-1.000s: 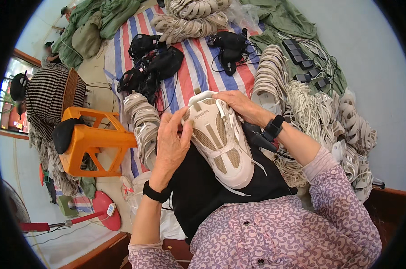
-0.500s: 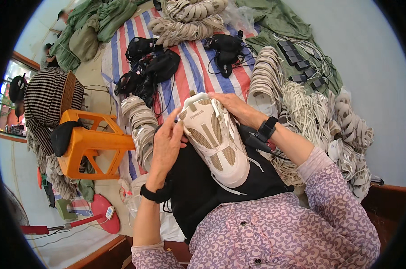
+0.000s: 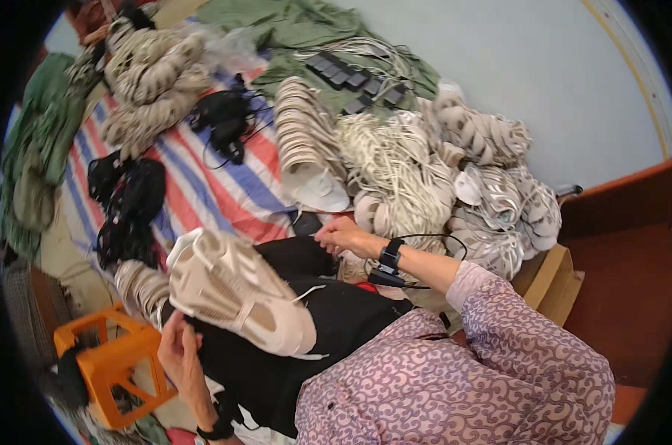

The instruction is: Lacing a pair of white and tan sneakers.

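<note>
A beige and white shoe upper lies tilted over the black cloth on my lap, its toe toward me and white lace ends trailing beside it. My left hand is at its left edge, fingers bent and fingertips against the rim. Away to the right, my right hand is above the cloth with thumb and fingers pinched together. Whatever is between those fingertips is too small to make out. Just past it stands a stack of nested uppers, beside a heap of pale laces.
More uppers are piled at the right, near a cardboard box. Black boxes with cables lie on green cloth. Black bundles rest on the striped sheet. An orange stool stands at the left.
My right hand has left the upper and moved away to the right, its fingers now pinched. The upper has tipped and turned, showing more of its side. The whole view has swung right.
</note>
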The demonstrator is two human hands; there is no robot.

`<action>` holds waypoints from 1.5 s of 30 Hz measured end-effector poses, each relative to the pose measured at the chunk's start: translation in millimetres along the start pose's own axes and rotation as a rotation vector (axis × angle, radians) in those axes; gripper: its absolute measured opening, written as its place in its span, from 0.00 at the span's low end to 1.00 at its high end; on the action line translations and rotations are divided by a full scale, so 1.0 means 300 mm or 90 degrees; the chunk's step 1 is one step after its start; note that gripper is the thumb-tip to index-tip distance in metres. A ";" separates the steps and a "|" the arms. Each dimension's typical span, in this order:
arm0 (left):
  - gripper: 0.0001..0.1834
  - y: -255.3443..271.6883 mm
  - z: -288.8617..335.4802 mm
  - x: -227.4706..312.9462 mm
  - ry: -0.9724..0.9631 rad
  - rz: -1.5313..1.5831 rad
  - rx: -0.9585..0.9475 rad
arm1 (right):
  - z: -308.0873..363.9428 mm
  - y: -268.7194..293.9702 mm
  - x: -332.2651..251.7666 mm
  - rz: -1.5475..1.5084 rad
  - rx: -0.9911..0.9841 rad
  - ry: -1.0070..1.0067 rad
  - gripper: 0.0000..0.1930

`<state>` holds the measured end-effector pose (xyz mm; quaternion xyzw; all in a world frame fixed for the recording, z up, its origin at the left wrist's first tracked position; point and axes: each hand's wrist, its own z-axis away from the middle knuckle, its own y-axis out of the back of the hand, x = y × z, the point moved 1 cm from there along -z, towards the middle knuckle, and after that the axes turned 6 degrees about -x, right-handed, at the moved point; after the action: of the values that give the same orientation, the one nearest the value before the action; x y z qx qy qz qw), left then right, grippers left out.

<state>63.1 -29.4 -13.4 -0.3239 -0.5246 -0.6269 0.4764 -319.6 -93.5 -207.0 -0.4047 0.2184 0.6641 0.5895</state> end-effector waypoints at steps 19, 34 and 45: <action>0.16 -0.037 -0.018 -0.012 0.079 -0.057 0.119 | -0.036 0.630 0.082 0.503 0.634 0.061 0.10; 0.30 -0.321 0.100 0.456 -0.167 -0.042 -0.379 | 0.438 -0.357 -0.592 0.143 -0.636 0.283 0.11; 0.11 0.069 0.357 0.149 0.152 0.203 0.065 | 0.443 -0.248 -0.664 -0.108 -0.507 -0.026 0.09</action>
<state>57.5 62.6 59.9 -0.3018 -0.4376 -0.5498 0.6443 -289.9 -96.7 42.1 -0.6047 -0.1013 0.6537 0.4436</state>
